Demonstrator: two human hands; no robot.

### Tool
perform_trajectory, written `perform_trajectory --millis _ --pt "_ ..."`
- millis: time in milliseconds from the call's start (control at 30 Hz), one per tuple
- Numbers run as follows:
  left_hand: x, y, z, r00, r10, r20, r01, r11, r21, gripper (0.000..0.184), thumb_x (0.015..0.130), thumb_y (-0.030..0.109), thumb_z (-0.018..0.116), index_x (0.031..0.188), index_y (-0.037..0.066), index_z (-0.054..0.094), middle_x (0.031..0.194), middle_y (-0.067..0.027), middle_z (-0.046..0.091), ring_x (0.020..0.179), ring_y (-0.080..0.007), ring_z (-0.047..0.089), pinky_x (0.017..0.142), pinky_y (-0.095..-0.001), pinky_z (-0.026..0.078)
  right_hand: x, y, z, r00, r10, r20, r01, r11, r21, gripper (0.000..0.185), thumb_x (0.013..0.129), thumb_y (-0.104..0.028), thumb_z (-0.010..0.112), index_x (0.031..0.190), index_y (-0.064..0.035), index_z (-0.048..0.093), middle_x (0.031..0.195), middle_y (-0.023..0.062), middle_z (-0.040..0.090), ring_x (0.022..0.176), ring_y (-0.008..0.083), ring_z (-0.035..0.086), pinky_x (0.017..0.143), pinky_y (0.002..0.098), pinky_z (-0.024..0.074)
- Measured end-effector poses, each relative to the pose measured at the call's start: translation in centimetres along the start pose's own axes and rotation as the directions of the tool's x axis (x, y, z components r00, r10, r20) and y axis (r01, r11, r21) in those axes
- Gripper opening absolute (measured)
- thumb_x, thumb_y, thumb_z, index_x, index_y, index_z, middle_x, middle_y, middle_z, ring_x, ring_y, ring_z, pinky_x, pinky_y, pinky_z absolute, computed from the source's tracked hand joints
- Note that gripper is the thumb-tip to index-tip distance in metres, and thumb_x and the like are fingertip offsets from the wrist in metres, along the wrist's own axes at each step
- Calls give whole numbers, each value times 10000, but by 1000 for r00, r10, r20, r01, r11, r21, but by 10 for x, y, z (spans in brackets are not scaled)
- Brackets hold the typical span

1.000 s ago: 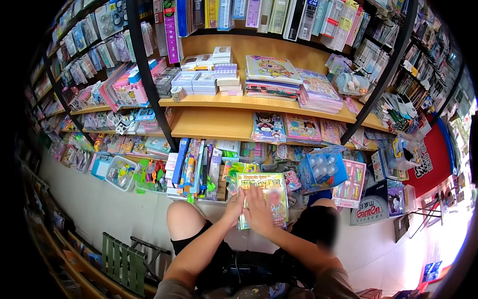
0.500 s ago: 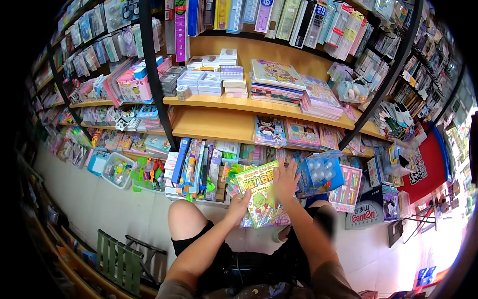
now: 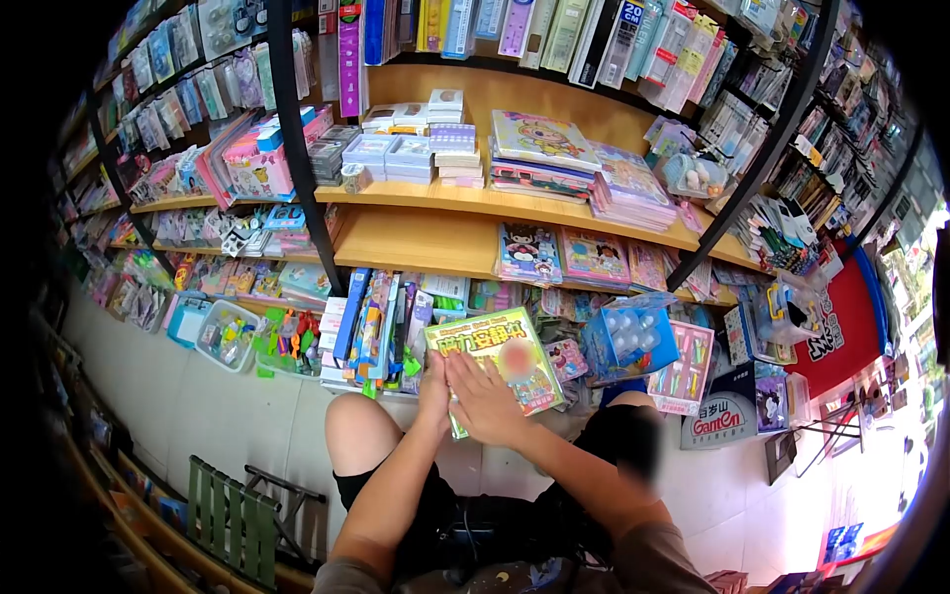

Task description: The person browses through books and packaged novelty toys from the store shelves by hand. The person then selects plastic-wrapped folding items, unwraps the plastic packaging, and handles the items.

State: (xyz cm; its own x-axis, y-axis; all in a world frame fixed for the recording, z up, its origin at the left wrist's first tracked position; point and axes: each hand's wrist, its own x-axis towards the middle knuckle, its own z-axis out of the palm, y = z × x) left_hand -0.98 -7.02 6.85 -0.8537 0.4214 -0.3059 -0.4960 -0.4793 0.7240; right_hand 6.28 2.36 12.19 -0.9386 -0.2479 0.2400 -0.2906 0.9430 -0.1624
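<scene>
A yellow-green book (image 3: 529, 371) with large Chinese lettering is tilted above my lap, in front of the lower shelf goods. My left hand (image 3: 433, 392) grips its left edge, the fingers partly hidden behind my other hand. My right hand (image 3: 485, 401) lies flat on the lower left part of the cover with its fingers stretched out toward the left hand. Whether more books lie beneath this one cannot be made out.
Wooden shelves (image 3: 416, 247) with stacked books and boxes stand ahead. Near the floor are a blue box of clear balls (image 3: 633, 342), a pink pen set (image 3: 683, 366), a bin of small toys (image 3: 226, 337) and a Ganten carton (image 3: 720, 418). A green folding stool (image 3: 233, 515) stands at the left.
The book has moved left and turned from its tilt of half a second ago. My right hand has come from its upper right side down onto the cover beside my left hand.
</scene>
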Motion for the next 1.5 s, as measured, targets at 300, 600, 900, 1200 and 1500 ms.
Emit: perform_trajectory --millis 300,600,900,1200,1500 --pt "-8 7 13 997 64 49 -62 997 -34 535 905 445 429 1142 -33 478 1082 -113 566 905 -160 564 755 -291 473 -35 7 -37 999 24 38 -19 993 -113 604 804 -396 547 1334 -181 352 1394 56 312 1278 233 297 1025 492 195" --pt "4 10 17 993 106 53 -101 992 -77 502 929 406 391 1152 -37 463 1075 -119 571 918 -166 573 786 -296 476 -63 58 -45 960 278 -12 -272 927 -260 628 785 -356 582 1330 -154 345 1398 71 292 1292 247 262 1026 547 168" --pt "7 17 8 997 78 -12 -77 993 88 479 931 393 411 1101 -43 515 997 -97 600 831 -125 568 737 -267 456 -96 117 -36 735 619 -278 -651 759 -31 631 795 -244 582 1320 -32 304 1374 257 241 1296 375 210 1026 555 147" --pt "-11 5 20 998 46 54 -50 995 89 488 927 414 407 1188 8 471 1059 -93 571 899 -136 552 768 -276 451 10 5 -19 991 -29 -134 14 994 -106 595 767 -382 575 1257 -75 434 1366 145 326 1286 306 267 999 540 208" --pt "-3 6 10 999 49 8 -50 995 91 510 902 439 452 1032 -45 544 927 -98 617 760 -134 593 669 -267 482 -14 81 -55 913 396 -95 -406 862 -304 625 794 -377 541 1328 -122 340 1415 165 238 1295 318 245 1017 558 187"
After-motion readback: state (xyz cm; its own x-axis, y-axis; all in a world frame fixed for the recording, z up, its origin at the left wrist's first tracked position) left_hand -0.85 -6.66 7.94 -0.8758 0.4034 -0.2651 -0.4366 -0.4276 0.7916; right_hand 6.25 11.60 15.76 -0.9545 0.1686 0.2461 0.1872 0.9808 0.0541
